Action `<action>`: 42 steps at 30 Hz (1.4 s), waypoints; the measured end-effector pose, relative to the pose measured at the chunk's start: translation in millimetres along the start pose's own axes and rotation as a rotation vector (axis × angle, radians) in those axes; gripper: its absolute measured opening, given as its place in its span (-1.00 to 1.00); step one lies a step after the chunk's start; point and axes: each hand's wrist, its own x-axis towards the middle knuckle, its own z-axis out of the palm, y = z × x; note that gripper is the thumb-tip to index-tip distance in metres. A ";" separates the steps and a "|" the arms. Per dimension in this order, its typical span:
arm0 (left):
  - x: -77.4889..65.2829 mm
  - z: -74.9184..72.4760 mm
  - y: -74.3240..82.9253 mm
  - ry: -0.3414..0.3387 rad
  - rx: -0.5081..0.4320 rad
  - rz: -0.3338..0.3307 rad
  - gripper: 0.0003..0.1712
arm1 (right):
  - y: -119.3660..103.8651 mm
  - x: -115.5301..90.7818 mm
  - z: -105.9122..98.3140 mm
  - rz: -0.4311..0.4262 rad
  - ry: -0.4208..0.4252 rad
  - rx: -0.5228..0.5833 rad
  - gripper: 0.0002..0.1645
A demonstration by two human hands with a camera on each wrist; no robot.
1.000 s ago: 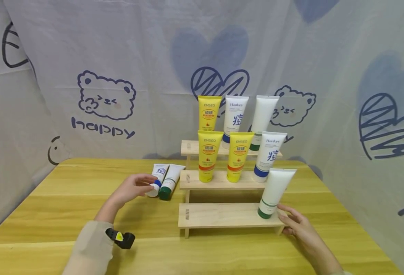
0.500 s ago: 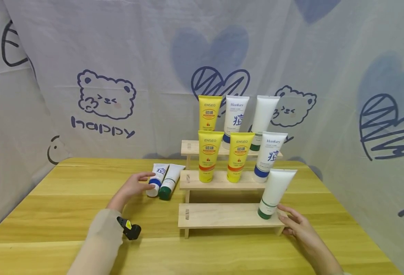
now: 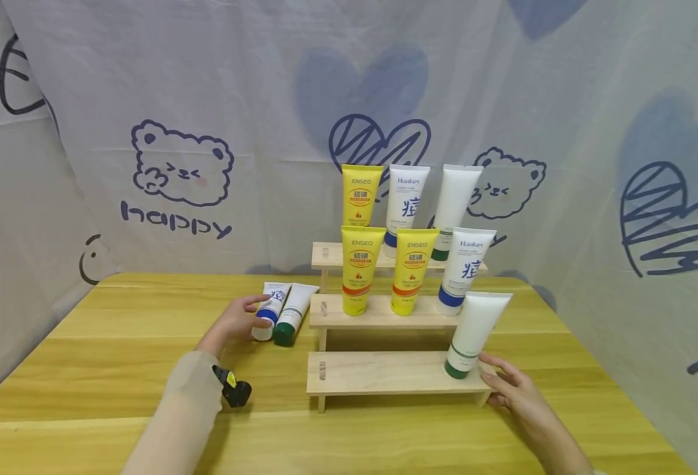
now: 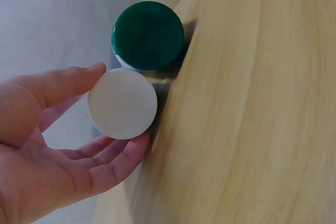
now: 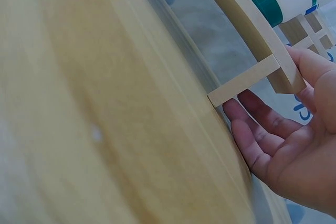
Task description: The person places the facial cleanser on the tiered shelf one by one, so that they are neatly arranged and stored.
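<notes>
In the head view my left hand (image 3: pixel 234 326) is at a white tube with a blue band (image 3: pixel 272 302), lying on the table. Its thumb and fingers lie on opposite sides of the tube's white cap (image 4: pixel 123 104) in the left wrist view. Against that tube lies a white tube with a green cap (image 3: pixel 295 305). My right hand (image 3: pixel 518 394) holds the right end of the lowest tier of a wooden three-tier stand (image 3: pixel 379 373), thumb at the shelf edge and curled fingers by the leg (image 5: pixel 244 81). Just above, a white green-capped tube (image 3: pixel 475 330) stands on that tier.
Two yellow tubes (image 3: pixel 363 270) and a white-and-blue tube (image 3: pixel 465 267) stand on the middle tier. The top tier bears a yellow tube (image 3: pixel 361 194), a white-and-blue tube (image 3: pixel 405 201) and a white tube (image 3: pixel 457 198). A printed cloth (image 3: pixel 266 86) hangs behind the table.
My left forearm has moved forward and right, and the hand has closed in around the white-and-blue tube's cap end. The right hand and the stand have stayed in place.
</notes>
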 end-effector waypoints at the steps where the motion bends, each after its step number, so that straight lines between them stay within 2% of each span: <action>1: 0.5 0.5 -0.2 0.000 -0.007 -0.003 -0.30 | -0.1 -0.1 0.1 0.002 0.002 0.000 -0.74; 8: 1.3 0.0 -2.6 0.001 -0.013 -0.021 -0.29 | -0.5 0.0 0.5 0.011 0.007 -0.007 -0.72; 15: 0.0 -1.7 -2.0 -0.071 0.010 -0.015 -0.31 | -0.4 0.7 0.2 -0.002 0.014 -0.002 -0.73; 17: -0.7 -2.5 -1.1 -0.091 0.040 -0.006 -0.32 | -0.4 0.7 0.2 -0.016 0.016 -0.001 -0.72; 23: -6.5 -2.8 7.3 -0.095 0.161 0.006 -0.33 | 0.9 0.5 0.8 -0.022 0.025 0.007 -0.72; 32: -13.2 -1.7 14.4 -0.009 0.254 -0.030 -0.27 | 0.3 -0.2 1.5 -0.016 0.007 0.014 -0.74; 38: -14.8 -3.9 11.2 0.074 0.222 -0.012 -0.22 | 1.4 0.6 0.5 -0.020 0.007 0.010 -0.72; 42: -15.2 -5.6 10.8 0.117 0.201 0.028 -0.21 | -0.3 0.9 -0.2 -0.013 0.003 0.014 -0.72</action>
